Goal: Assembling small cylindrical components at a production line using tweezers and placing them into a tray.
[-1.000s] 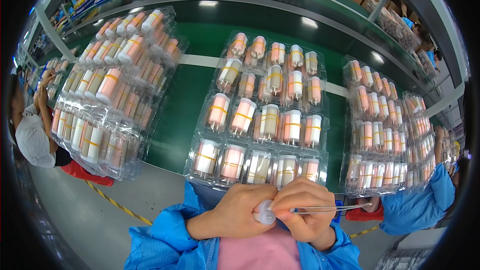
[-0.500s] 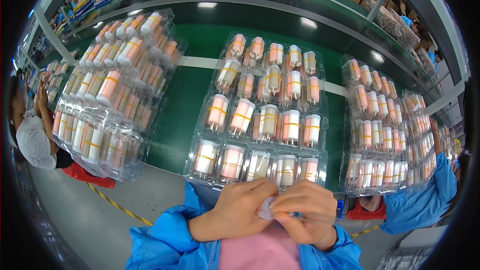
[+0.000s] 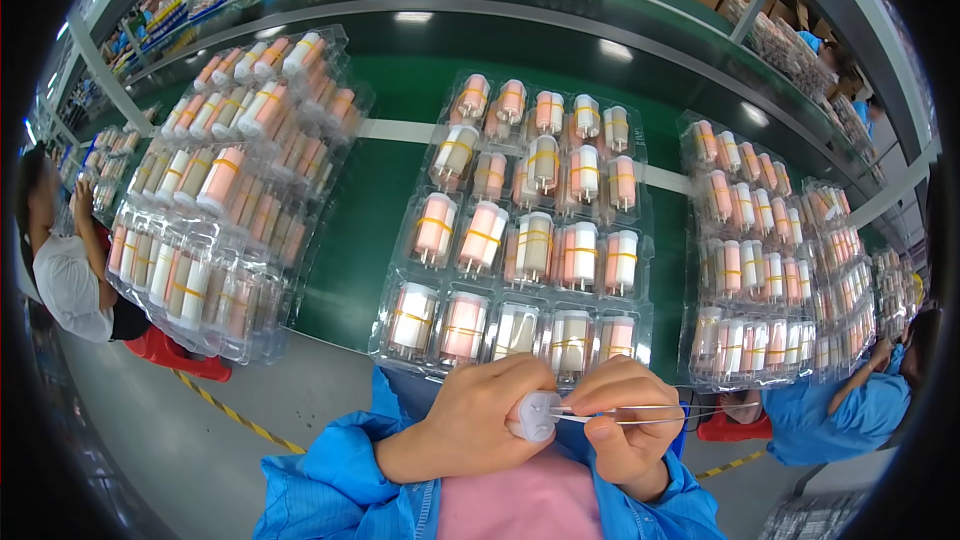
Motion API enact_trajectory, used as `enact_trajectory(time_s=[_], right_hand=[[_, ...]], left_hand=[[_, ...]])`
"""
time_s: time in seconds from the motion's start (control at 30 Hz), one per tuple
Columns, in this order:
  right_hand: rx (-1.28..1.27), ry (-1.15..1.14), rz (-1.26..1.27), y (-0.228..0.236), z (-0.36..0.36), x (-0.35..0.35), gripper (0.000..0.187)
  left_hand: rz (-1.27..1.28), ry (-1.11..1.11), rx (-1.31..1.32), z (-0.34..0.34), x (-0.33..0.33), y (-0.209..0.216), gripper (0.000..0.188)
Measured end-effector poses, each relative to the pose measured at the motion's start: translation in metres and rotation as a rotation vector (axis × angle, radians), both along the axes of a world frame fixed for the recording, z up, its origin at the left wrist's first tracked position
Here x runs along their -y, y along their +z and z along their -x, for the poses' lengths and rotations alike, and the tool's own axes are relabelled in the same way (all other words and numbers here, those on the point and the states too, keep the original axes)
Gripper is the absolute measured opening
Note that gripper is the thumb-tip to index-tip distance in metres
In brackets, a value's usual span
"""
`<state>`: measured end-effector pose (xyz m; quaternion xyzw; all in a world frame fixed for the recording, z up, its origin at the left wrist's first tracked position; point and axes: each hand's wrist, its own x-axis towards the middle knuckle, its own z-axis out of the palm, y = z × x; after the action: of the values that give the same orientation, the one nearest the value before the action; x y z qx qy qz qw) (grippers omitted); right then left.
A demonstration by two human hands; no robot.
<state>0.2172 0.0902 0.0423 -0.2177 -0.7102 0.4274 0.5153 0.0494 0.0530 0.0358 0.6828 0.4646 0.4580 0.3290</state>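
Close in front of my chest, my left hand (image 3: 478, 412) is closed around a small part with a round white end (image 3: 538, 417). That end faces right, towards my right hand (image 3: 628, 425); the rest of the part is hidden in the left fingers. My right hand pinches thin metal tweezers (image 3: 738, 406), whose tips reach the white end. Just beyond my hands is the clear plastic tray stack (image 3: 376, 340), its pockets holding pink, white and grey cylinders (image 3: 463, 325) bundled with yellow bands. Several show metal pins at the lower end.
Tall stacks of filled clear trays stand on the green table (image 3: 345, 270) at the left (image 3: 220, 230) and right (image 3: 750, 270). A person in white (image 3: 70, 275) is at the far left, and another in blue (image 3: 840, 405) at the right. A grey rail (image 3: 500, 15) crosses behind the table.
The white end has turned more towards the camera. My right fingers have shifted and opened somewhat, and the tweezers now show clearly. At the right, the co-worker's arm has come down from the trays.
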Motion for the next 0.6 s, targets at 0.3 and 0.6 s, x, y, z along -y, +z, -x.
enact_trajectory(time_s=[0.3,0.6], right_hand=[[0.074,0.042,-0.029,0.0057,-0.0005,-0.0031,0.014],[0.138,0.01,-0.248,0.0071,0.0015,-0.0092,0.014]], left_hand=[[0.009,-0.023,-0.019,-0.0006,0.0016,-0.0001,0.023],[0.043,-0.091,0.024,0.0024,0.0011,-0.0025,0.031]])
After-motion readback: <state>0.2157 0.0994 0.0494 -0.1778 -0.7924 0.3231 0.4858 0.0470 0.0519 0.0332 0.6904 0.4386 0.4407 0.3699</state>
